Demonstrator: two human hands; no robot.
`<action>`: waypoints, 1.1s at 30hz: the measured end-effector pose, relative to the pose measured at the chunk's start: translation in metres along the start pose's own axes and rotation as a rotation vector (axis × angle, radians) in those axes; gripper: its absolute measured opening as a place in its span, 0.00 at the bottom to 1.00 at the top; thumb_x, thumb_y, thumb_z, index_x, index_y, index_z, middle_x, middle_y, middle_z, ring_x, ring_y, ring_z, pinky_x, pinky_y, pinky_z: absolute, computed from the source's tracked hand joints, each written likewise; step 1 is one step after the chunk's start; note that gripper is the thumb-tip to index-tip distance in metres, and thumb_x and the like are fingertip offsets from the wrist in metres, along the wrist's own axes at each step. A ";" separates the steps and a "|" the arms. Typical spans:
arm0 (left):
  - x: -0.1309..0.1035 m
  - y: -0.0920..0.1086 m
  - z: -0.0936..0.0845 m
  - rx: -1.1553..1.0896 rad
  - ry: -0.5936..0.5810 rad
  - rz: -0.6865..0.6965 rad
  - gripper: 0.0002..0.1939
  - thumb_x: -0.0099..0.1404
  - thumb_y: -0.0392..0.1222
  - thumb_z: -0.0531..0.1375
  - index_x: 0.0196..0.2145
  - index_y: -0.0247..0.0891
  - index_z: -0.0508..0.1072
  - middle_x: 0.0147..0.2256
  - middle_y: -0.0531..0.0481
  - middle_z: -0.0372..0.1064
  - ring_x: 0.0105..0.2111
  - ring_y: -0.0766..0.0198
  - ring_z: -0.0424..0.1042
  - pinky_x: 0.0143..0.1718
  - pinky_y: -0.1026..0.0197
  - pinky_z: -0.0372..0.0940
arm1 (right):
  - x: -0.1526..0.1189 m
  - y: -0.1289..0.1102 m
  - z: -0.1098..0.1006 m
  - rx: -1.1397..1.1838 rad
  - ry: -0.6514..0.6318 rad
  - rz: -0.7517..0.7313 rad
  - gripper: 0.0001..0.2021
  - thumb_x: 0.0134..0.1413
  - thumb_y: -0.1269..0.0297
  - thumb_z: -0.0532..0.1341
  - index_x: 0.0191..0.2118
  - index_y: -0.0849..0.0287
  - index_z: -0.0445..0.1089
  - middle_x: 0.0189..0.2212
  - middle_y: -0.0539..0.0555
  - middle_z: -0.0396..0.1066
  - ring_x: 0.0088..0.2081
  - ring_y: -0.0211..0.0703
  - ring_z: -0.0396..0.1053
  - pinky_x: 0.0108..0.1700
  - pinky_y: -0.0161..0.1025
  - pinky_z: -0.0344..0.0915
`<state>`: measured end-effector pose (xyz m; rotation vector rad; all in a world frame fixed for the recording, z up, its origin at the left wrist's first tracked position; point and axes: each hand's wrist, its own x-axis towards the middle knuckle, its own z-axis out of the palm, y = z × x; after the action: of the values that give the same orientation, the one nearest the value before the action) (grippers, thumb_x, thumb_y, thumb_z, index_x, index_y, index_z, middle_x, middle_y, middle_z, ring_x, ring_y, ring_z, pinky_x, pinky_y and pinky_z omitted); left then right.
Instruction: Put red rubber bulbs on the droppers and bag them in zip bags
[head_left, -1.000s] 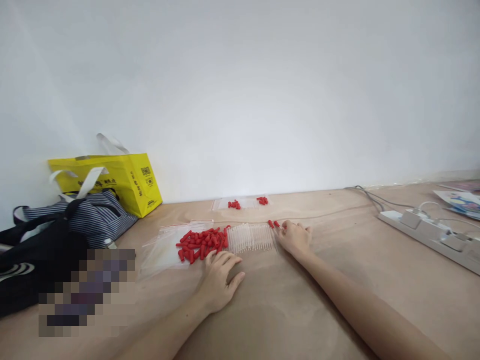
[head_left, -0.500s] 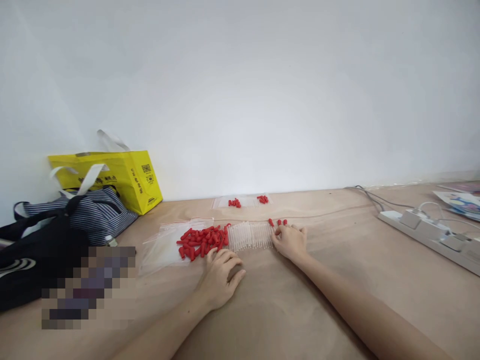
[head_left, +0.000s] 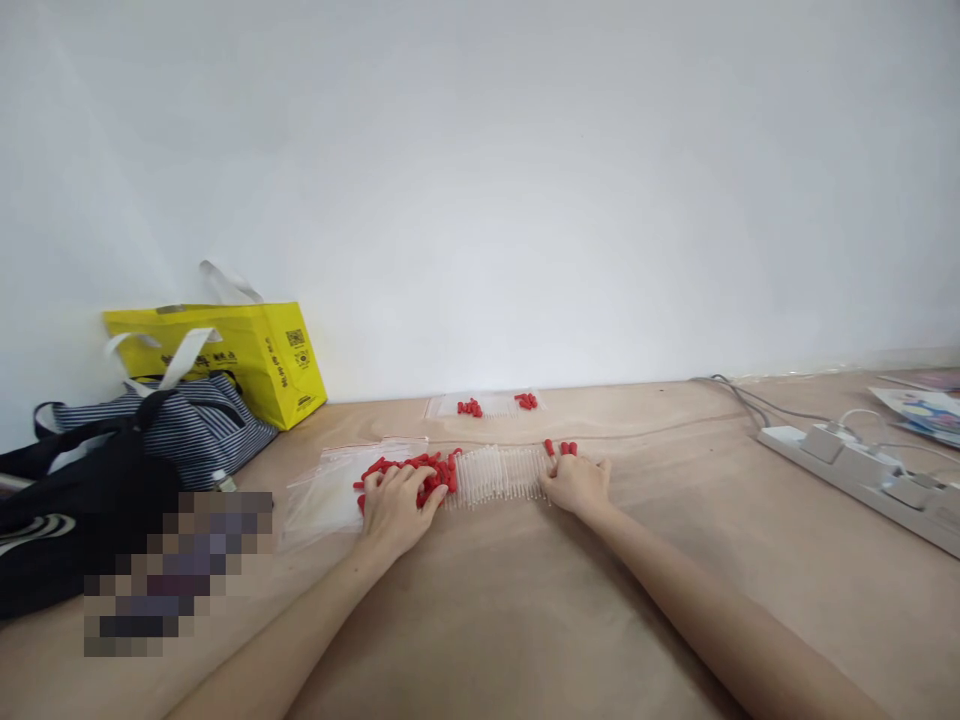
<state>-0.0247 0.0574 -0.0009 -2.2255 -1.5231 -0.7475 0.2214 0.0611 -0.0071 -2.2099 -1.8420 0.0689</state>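
My left hand [head_left: 397,505] lies over a pile of small red caps [head_left: 447,475], fingers spread and bent into it, thumb apart at the pile's right side. The fingertips are partly lost among the caps. Right of the pile runs a row of thin clear sticks [head_left: 499,473], side by side on the table. At the row's right end my right hand [head_left: 577,485] has its fingers closed on a stick with a red cap [head_left: 549,447]; the lower part is mostly hidden. More red caps [head_left: 568,449] show just beyond its knuckles.
A clear plastic bag [head_left: 322,500] lies under the pile's left side. Farther back is another bag [head_left: 495,403] with red caps. Yellow [head_left: 292,370] and striped [head_left: 199,425] bags stand left, beside a black bag [head_left: 90,510]. A power strip [head_left: 862,475] lies right.
My left hand has moved left and forward from the table in front of the pile onto the red caps. The red cap by my right hand now stands straighter and slightly farther right.
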 end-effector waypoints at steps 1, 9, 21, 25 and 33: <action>0.001 0.000 0.002 0.011 -0.005 0.010 0.10 0.58 0.46 0.53 0.33 0.41 0.70 0.30 0.50 0.72 0.32 0.56 0.66 0.37 0.51 0.51 | 0.000 0.000 0.000 0.000 -0.001 0.001 0.13 0.47 0.63 0.51 0.24 0.59 0.71 0.28 0.58 0.72 0.34 0.49 0.67 0.40 0.49 0.50; -0.004 0.011 -0.010 0.063 0.200 0.164 0.08 0.60 0.39 0.52 0.28 0.40 0.70 0.25 0.52 0.73 0.29 0.60 0.67 0.37 0.52 0.49 | -0.004 0.000 -0.002 -0.005 0.015 -0.052 0.15 0.50 0.63 0.48 0.25 0.60 0.70 0.26 0.58 0.71 0.32 0.50 0.67 0.38 0.48 0.51; -0.029 0.044 -0.011 -0.246 -0.124 0.496 0.13 0.56 0.53 0.56 0.29 0.42 0.71 0.30 0.50 0.67 0.33 0.61 0.62 0.40 0.54 0.52 | -0.052 0.018 -0.002 -0.060 0.154 -0.656 0.07 0.52 0.66 0.52 0.30 0.61 0.65 0.32 0.57 0.68 0.37 0.46 0.60 0.37 0.42 0.46; -0.021 0.032 -0.017 -0.313 -0.280 0.501 0.12 0.58 0.44 0.56 0.41 0.48 0.69 0.45 0.47 0.63 0.45 0.56 0.60 0.43 0.53 0.53 | -0.053 0.024 0.000 0.016 0.124 -0.669 0.05 0.52 0.66 0.53 0.30 0.60 0.65 0.32 0.54 0.67 0.36 0.44 0.60 0.36 0.41 0.46; -0.023 0.033 -0.010 -0.418 -0.318 0.359 0.04 0.60 0.37 0.53 0.34 0.41 0.66 0.36 0.52 0.70 0.43 0.61 0.65 0.51 0.49 0.46 | -0.057 0.017 0.007 0.275 0.075 -0.605 0.05 0.52 0.62 0.56 0.33 0.53 0.69 0.32 0.49 0.66 0.38 0.41 0.60 0.38 0.39 0.47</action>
<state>-0.0029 0.0226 -0.0067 -2.9434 -1.1051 -0.6674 0.2249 0.0045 -0.0251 -1.3936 -2.2168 0.1109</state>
